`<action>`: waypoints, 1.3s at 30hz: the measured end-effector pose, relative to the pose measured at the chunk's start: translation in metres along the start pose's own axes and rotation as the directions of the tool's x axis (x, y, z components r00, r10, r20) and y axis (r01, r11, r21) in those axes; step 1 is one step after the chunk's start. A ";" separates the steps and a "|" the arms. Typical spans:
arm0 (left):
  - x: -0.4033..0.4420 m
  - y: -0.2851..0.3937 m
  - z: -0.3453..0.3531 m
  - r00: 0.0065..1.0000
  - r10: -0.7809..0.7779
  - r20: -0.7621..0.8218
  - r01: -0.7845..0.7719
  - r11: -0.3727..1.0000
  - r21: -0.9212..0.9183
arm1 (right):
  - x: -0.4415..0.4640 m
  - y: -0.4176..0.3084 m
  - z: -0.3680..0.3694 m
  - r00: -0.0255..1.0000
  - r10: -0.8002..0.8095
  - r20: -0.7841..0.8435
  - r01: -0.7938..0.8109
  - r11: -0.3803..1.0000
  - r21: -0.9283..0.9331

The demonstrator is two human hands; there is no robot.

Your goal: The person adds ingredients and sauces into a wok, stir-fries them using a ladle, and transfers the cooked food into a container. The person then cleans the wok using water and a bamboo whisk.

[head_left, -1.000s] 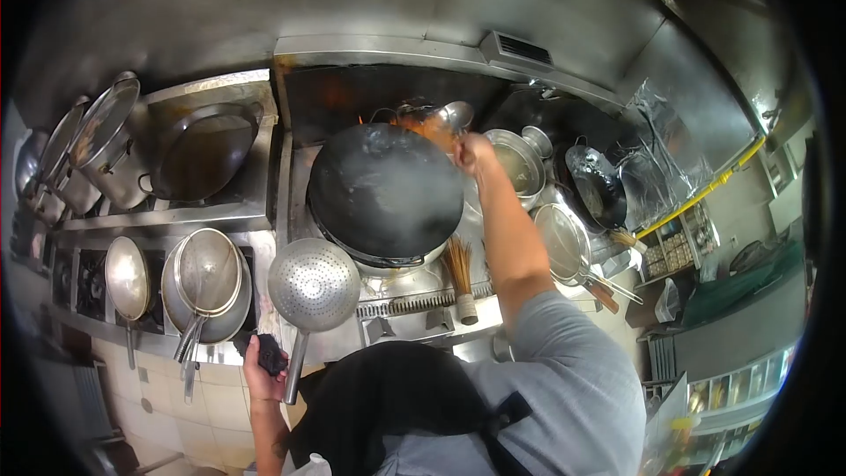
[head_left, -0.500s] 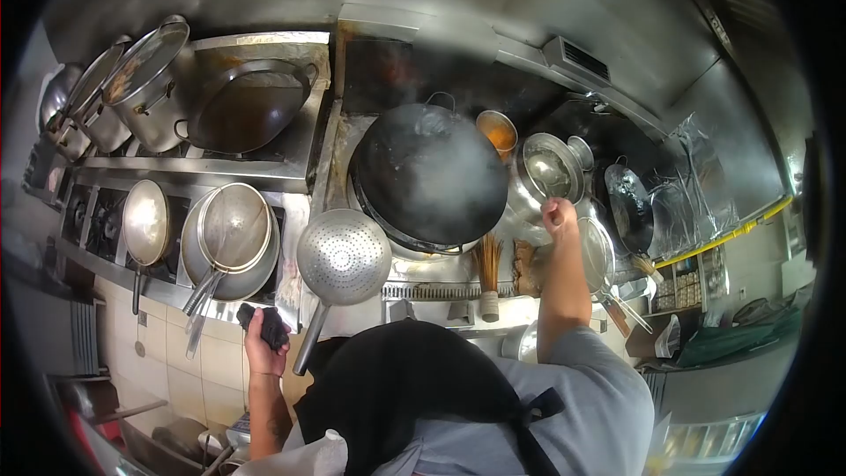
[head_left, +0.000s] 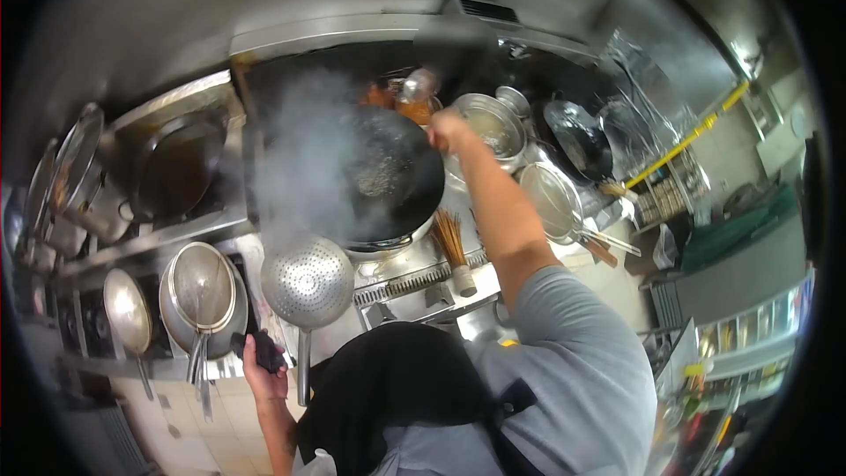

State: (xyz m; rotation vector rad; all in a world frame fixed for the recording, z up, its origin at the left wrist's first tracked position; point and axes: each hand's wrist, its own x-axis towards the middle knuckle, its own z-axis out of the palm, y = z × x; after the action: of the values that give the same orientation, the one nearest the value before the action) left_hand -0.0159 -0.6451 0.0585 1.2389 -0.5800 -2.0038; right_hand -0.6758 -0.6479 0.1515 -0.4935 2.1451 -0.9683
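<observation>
Bunched in my left hand [head_left: 263,370] is a dark cloth [head_left: 256,352], beside the handle of a perforated strainer [head_left: 308,280]. My right hand [head_left: 448,130] is closed on a ladle at the wok's right rim; most of the handle is hidden. The ladle's shiny bowl [head_left: 420,83] is over a small container with orange contents [head_left: 413,109] behind the wok. A large black wok [head_left: 401,198] steams on the burner, with a pale patch in its middle. Right of my hand stands a metal pot [head_left: 520,143] with liquid inside.
A bamboo brush [head_left: 452,247] lies before the wok. Mesh strainers [head_left: 550,203] and a smaller wok [head_left: 577,143] are at right. On the left are a pan [head_left: 128,310], stacked strainers [head_left: 202,286], another wok [head_left: 179,163] and tall pots [head_left: 77,154].
My right hand has moved left and forward from the metal pot to the orange container. The view has turned, steam has drifted left, and my left hand keeps the cloth.
</observation>
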 end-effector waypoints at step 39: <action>0.005 -0.002 0.079 0.959 -0.121 0.256 0.058 0.969 0.242 | -0.117 0.223 -0.058 0.994 -0.024 -0.110 0.112 0.152 0.982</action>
State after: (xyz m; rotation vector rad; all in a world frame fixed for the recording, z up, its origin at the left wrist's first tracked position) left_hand -0.0891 -0.6470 0.0895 1.1490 -0.9283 -2.2513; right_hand -0.6521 -0.4068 0.0609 0.1656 1.0104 -2.1944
